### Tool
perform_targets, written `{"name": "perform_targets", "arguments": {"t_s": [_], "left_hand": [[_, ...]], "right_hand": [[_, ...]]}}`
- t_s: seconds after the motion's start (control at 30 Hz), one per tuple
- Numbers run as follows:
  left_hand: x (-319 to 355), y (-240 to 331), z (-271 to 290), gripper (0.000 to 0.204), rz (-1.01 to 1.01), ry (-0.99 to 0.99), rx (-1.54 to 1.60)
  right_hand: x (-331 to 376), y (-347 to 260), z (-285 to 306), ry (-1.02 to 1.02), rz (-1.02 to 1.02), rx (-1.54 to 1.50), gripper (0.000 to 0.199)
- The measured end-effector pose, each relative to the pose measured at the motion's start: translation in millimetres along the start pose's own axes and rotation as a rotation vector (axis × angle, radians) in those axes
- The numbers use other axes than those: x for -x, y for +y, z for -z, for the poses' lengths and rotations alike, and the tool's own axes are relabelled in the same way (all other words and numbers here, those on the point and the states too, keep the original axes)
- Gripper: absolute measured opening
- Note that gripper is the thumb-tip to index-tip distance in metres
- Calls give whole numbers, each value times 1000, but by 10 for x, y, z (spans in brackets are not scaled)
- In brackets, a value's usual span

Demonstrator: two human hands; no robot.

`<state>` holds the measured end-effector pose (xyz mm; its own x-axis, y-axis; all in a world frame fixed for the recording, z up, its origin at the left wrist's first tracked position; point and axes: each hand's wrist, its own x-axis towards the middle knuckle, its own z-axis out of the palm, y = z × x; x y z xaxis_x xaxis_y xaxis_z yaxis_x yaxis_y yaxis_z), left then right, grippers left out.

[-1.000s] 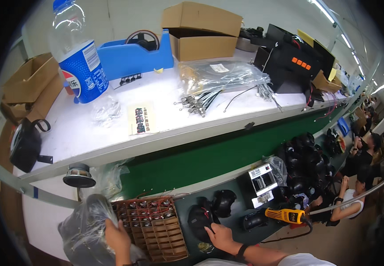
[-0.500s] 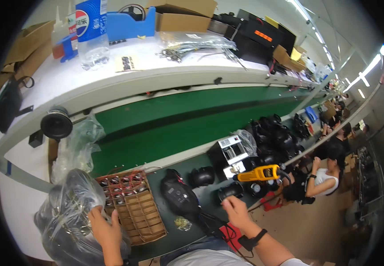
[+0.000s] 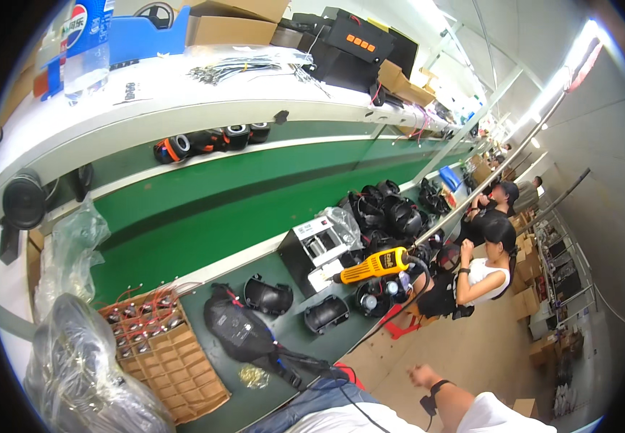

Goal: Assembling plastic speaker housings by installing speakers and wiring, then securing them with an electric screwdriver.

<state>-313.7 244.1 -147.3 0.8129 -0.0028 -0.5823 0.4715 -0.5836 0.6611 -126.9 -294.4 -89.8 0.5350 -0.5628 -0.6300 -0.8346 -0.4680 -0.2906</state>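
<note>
1. Hand state: my right hand [image 3: 422, 375] hangs out over the floor, clear of the bench [image 3: 215, 400], fingers blurred and partly curled. I cannot tell whether it grasps anything. My left hand is out of view; its state is unknown.
2. Black pouch [image 3: 236, 328]: it lies on the bench, its straps [image 3: 291, 364] trailing toward my lap. Risk: a strap snags on my clothing as I turn and drags the pouch off.
3. Cable [image 3: 426, 283]: it hangs from the yellow tool [image 3: 374, 265]. Risk: my arm hooks it and swings the tool into the black shells [image 3: 327, 314].
4. Clear plastic bag [image 3: 88, 368]: it bulges beside the cardboard grid [image 3: 175, 368]. Risk: slack film catches the red wires [image 3: 153, 297] and lifts parts out.
5. Gold-coloured bits [image 3: 253, 376]: these sit just beside the pouch. Risk: a sideways sweep of the pouch scatters them.
</note>
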Motion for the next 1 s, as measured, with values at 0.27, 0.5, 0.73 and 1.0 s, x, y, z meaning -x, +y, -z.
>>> {"name": "perform_targets", "arguments": {"t_s": [0.27,0.5,0.73,1.0], "left_hand": [[-477,-322,-1049,41,296,433,185],[-624,-669,-2010,41,353,629,182],[-647,-1185,-2618,41,357,616,36],[-863,-1721,-3052,44,301,563,-132]], "right_hand": [[-1107,216,-1295,243,1248,902,39],[-2004,401,-1779,-233,1156,838,36],[-2471,238,-2217,-488,1092,700,33],[-2816,-54,-2630,-584,1010,517,31]]}}
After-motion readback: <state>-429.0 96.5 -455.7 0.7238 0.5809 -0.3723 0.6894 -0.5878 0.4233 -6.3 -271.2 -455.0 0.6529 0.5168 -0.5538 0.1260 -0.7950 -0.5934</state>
